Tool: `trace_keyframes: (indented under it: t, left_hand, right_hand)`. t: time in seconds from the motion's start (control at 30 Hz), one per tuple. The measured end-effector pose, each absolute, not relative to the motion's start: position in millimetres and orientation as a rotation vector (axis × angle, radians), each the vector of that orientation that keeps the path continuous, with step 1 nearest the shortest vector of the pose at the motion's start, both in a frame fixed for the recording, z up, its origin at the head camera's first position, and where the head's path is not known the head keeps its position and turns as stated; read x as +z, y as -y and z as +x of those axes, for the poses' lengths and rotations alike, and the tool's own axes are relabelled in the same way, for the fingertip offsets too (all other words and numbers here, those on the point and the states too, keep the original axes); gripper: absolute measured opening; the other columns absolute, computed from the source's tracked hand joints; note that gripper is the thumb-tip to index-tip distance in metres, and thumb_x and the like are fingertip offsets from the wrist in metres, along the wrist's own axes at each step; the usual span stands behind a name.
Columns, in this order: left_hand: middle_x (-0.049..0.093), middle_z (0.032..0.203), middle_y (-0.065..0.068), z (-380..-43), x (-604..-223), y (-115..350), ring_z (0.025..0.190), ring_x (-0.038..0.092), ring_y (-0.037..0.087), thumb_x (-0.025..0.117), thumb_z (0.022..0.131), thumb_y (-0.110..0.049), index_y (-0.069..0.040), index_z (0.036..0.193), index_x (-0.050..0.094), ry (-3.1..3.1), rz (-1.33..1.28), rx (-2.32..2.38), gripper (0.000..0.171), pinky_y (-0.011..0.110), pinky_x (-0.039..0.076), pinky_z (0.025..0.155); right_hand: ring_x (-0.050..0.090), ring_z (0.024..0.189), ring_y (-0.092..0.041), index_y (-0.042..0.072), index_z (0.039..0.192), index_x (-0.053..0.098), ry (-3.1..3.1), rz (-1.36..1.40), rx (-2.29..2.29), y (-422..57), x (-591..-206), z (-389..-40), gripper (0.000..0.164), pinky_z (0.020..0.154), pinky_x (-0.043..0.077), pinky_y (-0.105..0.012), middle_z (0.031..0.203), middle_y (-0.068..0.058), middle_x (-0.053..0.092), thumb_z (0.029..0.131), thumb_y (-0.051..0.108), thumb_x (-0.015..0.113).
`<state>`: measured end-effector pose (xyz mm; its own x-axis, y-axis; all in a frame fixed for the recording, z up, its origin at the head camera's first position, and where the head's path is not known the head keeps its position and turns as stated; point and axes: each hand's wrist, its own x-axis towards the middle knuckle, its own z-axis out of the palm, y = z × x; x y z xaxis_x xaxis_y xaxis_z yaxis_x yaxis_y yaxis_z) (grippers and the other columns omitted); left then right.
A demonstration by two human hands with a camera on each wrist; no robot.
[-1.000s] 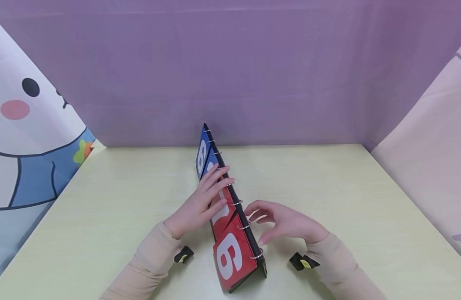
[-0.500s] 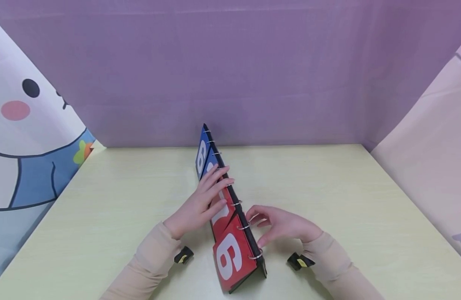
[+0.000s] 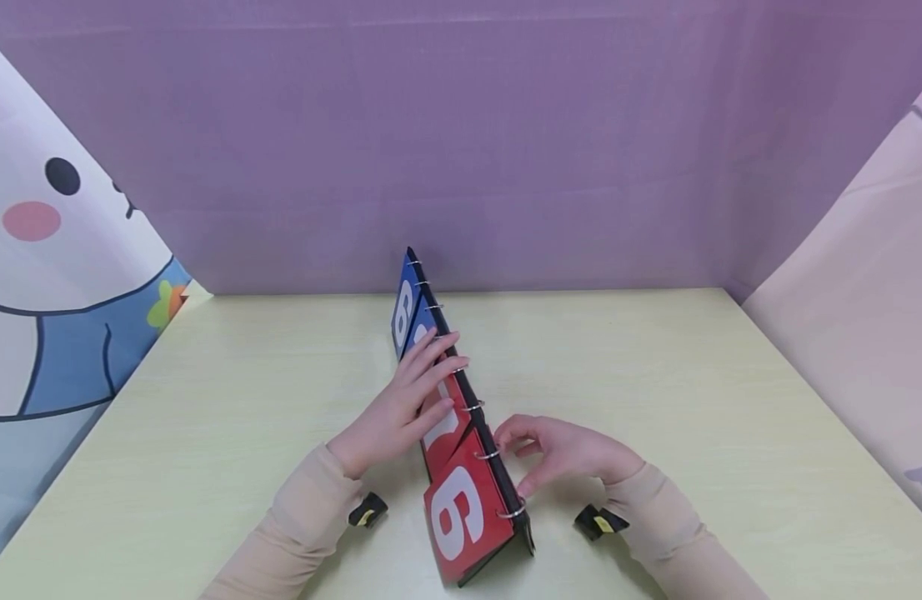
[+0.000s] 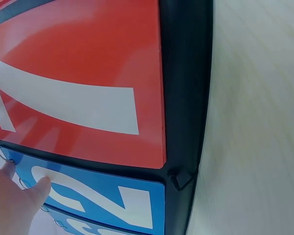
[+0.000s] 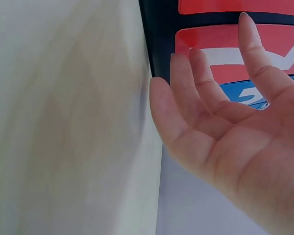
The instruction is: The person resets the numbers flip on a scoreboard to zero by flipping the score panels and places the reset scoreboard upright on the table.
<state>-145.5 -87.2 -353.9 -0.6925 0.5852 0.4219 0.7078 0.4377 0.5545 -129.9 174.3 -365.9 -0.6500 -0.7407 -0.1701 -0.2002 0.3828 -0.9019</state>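
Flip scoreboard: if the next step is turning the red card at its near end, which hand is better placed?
Right hand, probably: its fingers are beside the near-end rings. The left hand lies across the middle of the scoreboard, farther from that end, likely steadying it.

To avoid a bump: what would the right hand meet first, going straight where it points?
The right hand would likely meet a red card on the flip scoreboard; they may already touch, depth is unclear.
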Motion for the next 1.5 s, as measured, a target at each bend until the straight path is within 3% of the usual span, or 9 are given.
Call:
trace_keyframes:
  t: [0.3, 0.5, 0.73, 1.07, 1.5]
  left_hand:
    - [0.017, 0.157, -0.001, -145.5, -354.2, 87.3, 0.147, 0.003, 0.025, 0.054, 0.094, -0.025, -0.019, 0.14, 0.041, 2.528, -1.135, -1.093, 0.049, 0.054, 0.033, 0.104]
    - [0.018, 0.157, -0.001, -145.6, -354.2, 87.3, 0.147, 0.003, 0.026, 0.055, 0.093, -0.024, -0.018, 0.14, 0.041, 2.523, -1.136, -1.093, 0.049, 0.054, 0.033, 0.104]
    - [0.018, 0.157, 0.0, -145.8, -354.7, 86.7, 0.147, 0.003, 0.026, 0.054, 0.094, -0.024, -0.02, 0.14, 0.041, 2.525, -1.137, -1.084, 0.048, 0.054, 0.031, 0.106]
    - [0.018, 0.157, -0.001, -144.9, -353.2, 87.2, 0.147, 0.003, 0.025, 0.054, 0.094, -0.025, -0.021, 0.141, 0.041, 2.532, -1.134, -1.089, 0.049, 0.053, 0.033, 0.105]
    - [0.019, 0.157, -0.001, -145.1, -353.4, 86.6, 0.147, 0.005, 0.025, 0.056, 0.093, -0.024, -0.022, 0.141, 0.04, 2.518, -1.129, -1.108, 0.051, 0.05, 0.042, 0.099]
  right_hand:
    - [0.051, 0.109, -0.027, 0.001, 0.097, 0.053, -2.016, -0.849, -1.228, -177.4, -364.4, -130.8, 0.034, 0.097, 0.042, -0.046, 0.11, -0.01, 0.056, 0.075, 0.015, 0.076]
    - [0.064, 0.091, -0.018, -0.003, 0.092, 0.052, -1.907, -0.846, -1.229, -182.1, -364.4, -133.9, 0.03, 0.083, 0.051, -0.035, 0.103, -0.011, 0.064, 0.078, 0.013, 0.073]
    - [0.059, 0.077, -0.009, 0.001, 0.086, 0.057, -2.072, -0.888, -1.216, -191.0, -360.9, -137.0, 0.025, 0.074, 0.052, -0.031, 0.086, -0.008, 0.066, 0.078, 0.018, 0.074]
    - [0.057, 0.078, -0.009, 0.006, 0.078, 0.062, -2.216, -0.903, -1.139, -195.3, -354.1, -136.4, 0.023, 0.073, 0.05, -0.031, 0.078, -0.002, 0.067, 0.075, 0.023, 0.076]
    - [0.064, 0.077, -0.009, 0.005, 0.081, 0.064, -2.223, -0.894, -1.123, -202.9, -346.3, -137.1, 0.02, 0.071, 0.055, -0.03, 0.084, -0.006, 0.071, 0.078, 0.022, 0.073]
